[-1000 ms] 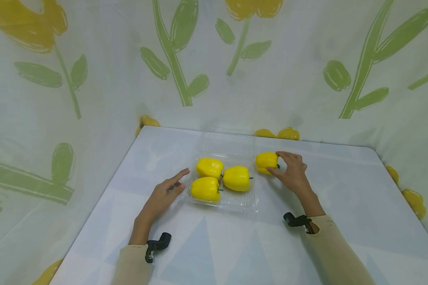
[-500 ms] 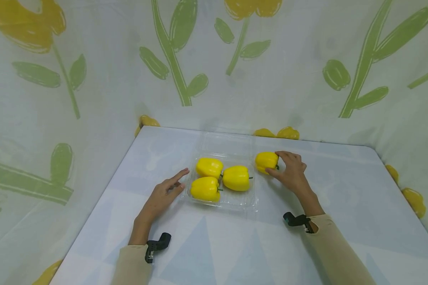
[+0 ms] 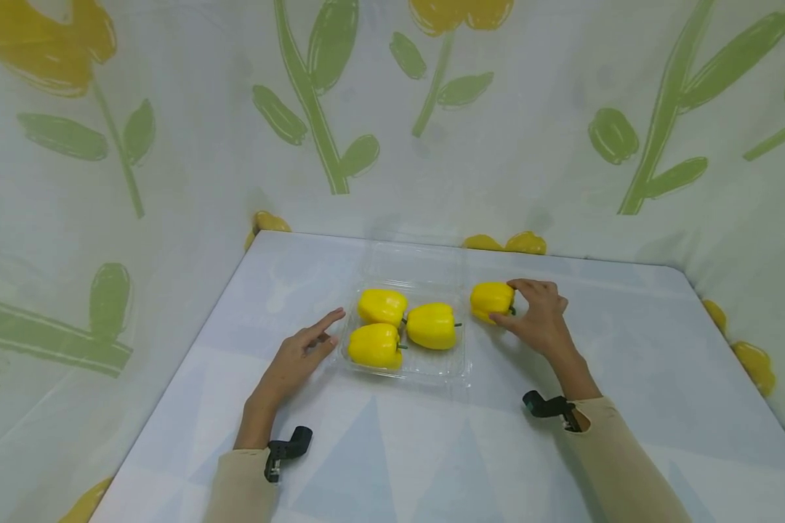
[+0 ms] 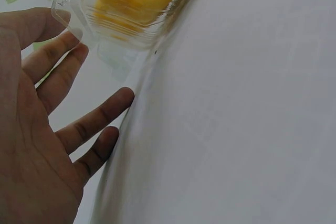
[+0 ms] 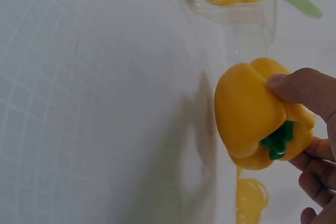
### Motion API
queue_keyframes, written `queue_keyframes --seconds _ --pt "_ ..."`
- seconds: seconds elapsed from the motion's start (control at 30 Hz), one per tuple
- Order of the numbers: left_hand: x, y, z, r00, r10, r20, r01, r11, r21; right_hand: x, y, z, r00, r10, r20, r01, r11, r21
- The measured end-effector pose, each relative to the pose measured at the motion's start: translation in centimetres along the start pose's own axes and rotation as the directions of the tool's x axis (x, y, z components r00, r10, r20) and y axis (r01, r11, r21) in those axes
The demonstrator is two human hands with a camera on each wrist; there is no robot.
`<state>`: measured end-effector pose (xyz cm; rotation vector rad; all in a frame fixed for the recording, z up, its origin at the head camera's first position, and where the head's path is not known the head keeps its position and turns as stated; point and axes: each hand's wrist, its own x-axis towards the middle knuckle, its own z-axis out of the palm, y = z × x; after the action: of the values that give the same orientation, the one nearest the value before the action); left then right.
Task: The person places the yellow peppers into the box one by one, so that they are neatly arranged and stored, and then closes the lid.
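Observation:
In my right hand [image 3: 541, 317] is a yellow bell pepper [image 3: 490, 301], pinched between thumb and fingers just right of a clear plastic clamshell box [image 3: 435, 369]. The green stem [image 5: 278, 141] of this pepper faces the palm in the right wrist view. Three more yellow bell peppers lie in the box: one at the back left [image 3: 382, 306], one at the front left [image 3: 373, 346] and one on the right [image 3: 431, 326]. My left hand [image 3: 296, 361] is at the box's left side, its fingers fairly straight and its fingertips [image 4: 76, 38] right at the clear rim.
The box's transparent lid [image 3: 413, 263] is folded back towards the rear edge of the white table [image 3: 589, 450]. Behind the table hangs a curtain [image 3: 523, 145] printed with flowers and leaves. A small black camera is strapped to each wrist.
The right hand and its bell pepper have shifted slightly to the right, away from the box. My left hand and the peppers in the box keep their places.

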<state>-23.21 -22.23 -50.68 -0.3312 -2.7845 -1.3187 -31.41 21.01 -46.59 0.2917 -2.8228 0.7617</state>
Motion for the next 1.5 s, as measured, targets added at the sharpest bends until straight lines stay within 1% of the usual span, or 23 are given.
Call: queue_keyframes --seconds 0.2,0.43,0.7,0.9,1.1,1.23,1.37,1.5 --pt "0.0 0.2 -0.2 1.000 -0.017 0.009 0.017 1.000 -0.002 -0.6 -0.3 -1.1 0.998 0.006 -0.056 -0.004 0.999 0.034" --pt "0.0 0.2 -0.1 1.000 -0.010 0.008 0.010 1.000 -0.006 -1.3 -0.2 -1.7 0.995 -0.016 -0.097 0.020 0.999 0.044" --pt "0.0 0.3 -0.2 1.000 -0.013 0.012 0.013 1.000 -0.018 -2.1 -0.7 -2.3 0.993 -0.030 -0.114 0.035 0.999 0.042" --pt "0.0 0.2 -0.2 1.000 -0.015 0.013 0.016 1.000 -0.022 -2.6 -1.4 -2.9 0.990 -0.057 -0.131 0.063 0.997 0.047" --pt "0.1 0.3 -0.1 1.000 0.005 0.019 -0.004 0.999 -0.032 -3.3 -2.0 -3.5 0.986 -0.069 -0.150 0.078 0.996 0.050" --pt "0.1 0.4 -0.1 1.000 0.010 0.017 -0.010 1.000 -0.024 -3.6 -2.6 -3.6 0.986 -0.071 -0.149 0.081 0.995 0.056" --pt "0.0 0.4 -0.2 1.000 0.002 0.018 -0.002 1.000 -0.022 -3.9 -3.1 -3.7 0.986 -0.071 -0.150 0.080 0.995 0.057" --pt "0.0 0.3 -0.2 1.000 -0.001 0.017 0.001 1.000 -0.026 -4.3 -3.5 -3.6 0.985 -0.088 -0.150 0.098 0.993 0.060"
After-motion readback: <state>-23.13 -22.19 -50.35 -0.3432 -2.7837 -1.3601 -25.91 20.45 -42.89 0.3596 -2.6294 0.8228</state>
